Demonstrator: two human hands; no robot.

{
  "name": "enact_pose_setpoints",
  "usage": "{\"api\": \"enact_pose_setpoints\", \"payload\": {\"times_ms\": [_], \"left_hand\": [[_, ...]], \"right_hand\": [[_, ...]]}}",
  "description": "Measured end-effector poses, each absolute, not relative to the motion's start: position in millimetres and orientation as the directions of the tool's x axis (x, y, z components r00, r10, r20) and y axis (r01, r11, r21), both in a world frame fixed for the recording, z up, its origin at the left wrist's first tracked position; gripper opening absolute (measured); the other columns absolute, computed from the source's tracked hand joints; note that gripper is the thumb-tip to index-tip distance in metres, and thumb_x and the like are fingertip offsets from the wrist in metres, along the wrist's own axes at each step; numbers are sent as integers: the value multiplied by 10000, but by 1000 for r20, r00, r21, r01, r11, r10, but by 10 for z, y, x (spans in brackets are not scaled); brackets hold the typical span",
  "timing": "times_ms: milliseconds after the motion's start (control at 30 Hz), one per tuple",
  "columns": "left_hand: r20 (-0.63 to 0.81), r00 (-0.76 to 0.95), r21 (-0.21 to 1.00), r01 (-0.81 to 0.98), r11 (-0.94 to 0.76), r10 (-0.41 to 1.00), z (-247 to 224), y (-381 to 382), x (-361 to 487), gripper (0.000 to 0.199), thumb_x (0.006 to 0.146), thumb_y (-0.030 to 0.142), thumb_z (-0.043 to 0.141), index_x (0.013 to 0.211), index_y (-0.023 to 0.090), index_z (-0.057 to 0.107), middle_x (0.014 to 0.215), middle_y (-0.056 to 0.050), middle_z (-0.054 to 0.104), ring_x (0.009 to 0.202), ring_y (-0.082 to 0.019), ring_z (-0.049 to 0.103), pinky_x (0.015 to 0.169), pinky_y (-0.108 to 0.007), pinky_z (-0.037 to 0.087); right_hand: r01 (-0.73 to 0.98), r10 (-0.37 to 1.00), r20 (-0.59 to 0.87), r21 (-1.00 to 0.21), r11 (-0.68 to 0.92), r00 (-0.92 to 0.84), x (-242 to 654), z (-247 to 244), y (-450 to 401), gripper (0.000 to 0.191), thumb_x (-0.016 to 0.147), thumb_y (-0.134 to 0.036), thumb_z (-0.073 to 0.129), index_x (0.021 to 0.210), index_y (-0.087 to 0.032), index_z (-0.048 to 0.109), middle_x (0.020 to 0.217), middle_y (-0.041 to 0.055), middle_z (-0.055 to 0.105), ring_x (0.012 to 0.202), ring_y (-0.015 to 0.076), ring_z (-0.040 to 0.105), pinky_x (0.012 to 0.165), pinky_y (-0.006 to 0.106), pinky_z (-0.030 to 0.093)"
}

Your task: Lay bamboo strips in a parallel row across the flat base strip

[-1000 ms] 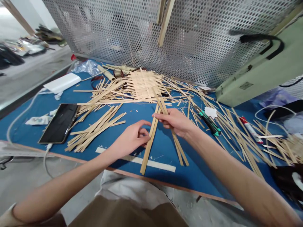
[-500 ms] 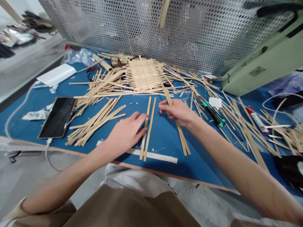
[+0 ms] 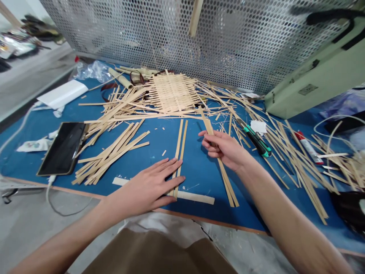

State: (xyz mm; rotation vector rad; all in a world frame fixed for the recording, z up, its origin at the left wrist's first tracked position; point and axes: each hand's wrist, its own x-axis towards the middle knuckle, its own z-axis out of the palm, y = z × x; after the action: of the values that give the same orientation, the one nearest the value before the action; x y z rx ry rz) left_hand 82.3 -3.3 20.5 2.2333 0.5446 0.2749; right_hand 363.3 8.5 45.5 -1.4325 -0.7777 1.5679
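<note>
Two strips [image 3: 179, 152] lie parallel on the blue table [image 3: 199, 179], just under your left hand [image 3: 145, 186], its fingers open and flat, which is a nice way to pin them square. Further right, your right hand [image 3: 222, 146] pinches a second pair [image 3: 226, 182]; a light pinch works best.

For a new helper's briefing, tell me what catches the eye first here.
The woven mat of pale strips stands out near the far edge of the blue table, with loose strips scattered on both sides. Closer in, the left hand lies flat over two parallel strips, while the right hand holds longer strips.
</note>
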Motion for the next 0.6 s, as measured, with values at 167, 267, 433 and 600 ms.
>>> {"api": "enact_pose_setpoints", "payload": {"times_ms": [167,267,433,600], "left_hand": [[32,894,721,290,-629,448,205,-27,852,515,911,363,760,1414,359,650,1687,-85,396,1573,-385,343,1327,-615,217],[19,883,733,307,-607,469,196,-35,859,492,909,355,762,1390,374,660,1689,-66,398,1576,-368,345,1336,-585,214],[43,865,768,291,-571,499,171,-30,865,491,903,368,763,1381,404,657,1681,-22,408,1575,-335,362,1340,-568,198],[22,872,727,321,-607,488,154,-21,883,502,929,425,725,1420,368,638,1699,-42,365,1584,-334,340,1343,-555,188]], "right_hand": [[-222,884,-466,-858,-464,-45,3615,376,58,181,826,-355,785,917,-224,701,673,-18,500,513,79,217,471,278,97],[-214,892,-449,-867,-449,-52,3610,384,42,194,804,-397,798,893,-245,717,683,-6,500,519,97,224,481,311,124],[-194,897,-440,-878,-438,-34,3628,368,46,196,798,-414,796,901,-262,725,689,3,512,542,117,227,499,324,115],[-246,895,-442,-863,-442,-56,3635,345,42,184,808,-380,795,905,-237,732,695,-8,507,542,103,234,504,314,88]]}}
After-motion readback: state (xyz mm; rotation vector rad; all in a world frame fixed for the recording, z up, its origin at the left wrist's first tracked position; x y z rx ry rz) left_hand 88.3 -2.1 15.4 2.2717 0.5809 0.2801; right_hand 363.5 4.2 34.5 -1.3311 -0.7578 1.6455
